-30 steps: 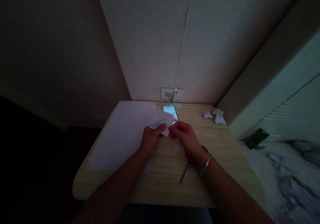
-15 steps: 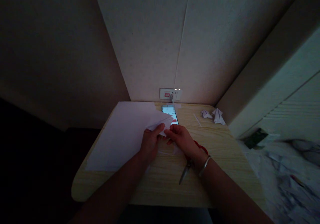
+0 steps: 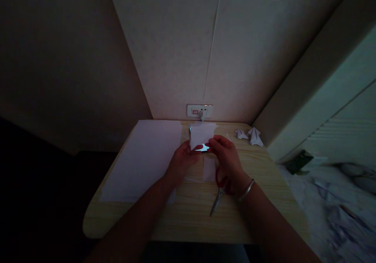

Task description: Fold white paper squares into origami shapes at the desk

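Observation:
Between my two hands is a small square sheet of paper (image 3: 202, 134), held up over a lit phone (image 3: 202, 148) whose lower end shows beneath it. My left hand (image 3: 182, 158) pinches the sheet's lower left corner. At the lower right corner, the fingers of my right hand (image 3: 225, 153) are closed on the same sheet. Red-handled scissors (image 3: 219, 196) lie on the table under my right wrist, blades towards me. A narrow piece of paper (image 3: 209, 170) lies between my forearms, just above the scissors.
Large white sheets (image 3: 141, 161) cover the left part of the wooden table (image 3: 194, 224). Two folded paper figures (image 3: 255, 137) stand at the back right. A wall socket (image 3: 199, 110) with a plug is behind the table. To the right lies rumpled patterned bedding (image 3: 346, 216).
The paper was folded to a point in my hands; now it is opened out to a square. My right hand has moved right, and the phone is mostly covered.

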`<state>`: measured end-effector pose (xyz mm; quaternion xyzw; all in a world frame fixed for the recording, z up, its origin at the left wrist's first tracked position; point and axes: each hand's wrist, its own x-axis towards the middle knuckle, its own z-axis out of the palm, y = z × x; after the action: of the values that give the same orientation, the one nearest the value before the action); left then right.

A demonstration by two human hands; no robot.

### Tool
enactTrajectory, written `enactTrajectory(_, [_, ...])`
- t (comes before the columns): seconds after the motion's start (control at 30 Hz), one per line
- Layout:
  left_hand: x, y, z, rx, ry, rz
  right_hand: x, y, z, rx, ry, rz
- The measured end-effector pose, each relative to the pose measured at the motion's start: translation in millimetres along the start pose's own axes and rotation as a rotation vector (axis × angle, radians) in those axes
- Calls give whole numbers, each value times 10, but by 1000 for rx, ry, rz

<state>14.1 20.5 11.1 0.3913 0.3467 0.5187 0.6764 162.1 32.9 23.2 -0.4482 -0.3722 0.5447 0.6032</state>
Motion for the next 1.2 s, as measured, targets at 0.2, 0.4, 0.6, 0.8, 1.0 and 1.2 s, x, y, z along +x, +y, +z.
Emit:
enactTrajectory(0.2, [62, 116, -134, -150, 19, -50, 58, -114, -147, -17, -54, 30])
enactTrajectory(0.4, [21, 127, -90, 156, -31, -86, -10, -78, -96, -283, -292, -42])
enactTrajectory(0.6, [1, 70, -46, 319, 66, -56, -61, -61, -40, -284, -320, -27])
enactTrajectory(0.8, [-46, 213, -41, -126, -14, -172, -24, -97, -59, -221, -195, -138])
enactTrajectory(1.0, [-61, 163, -16, 18, -80, -96, -1, -61, -87, -197, -205, -168])
enactTrajectory(1.2, [4, 26, -58, 113, 52, -109, -40, -58, -50, -205, -310, -149])
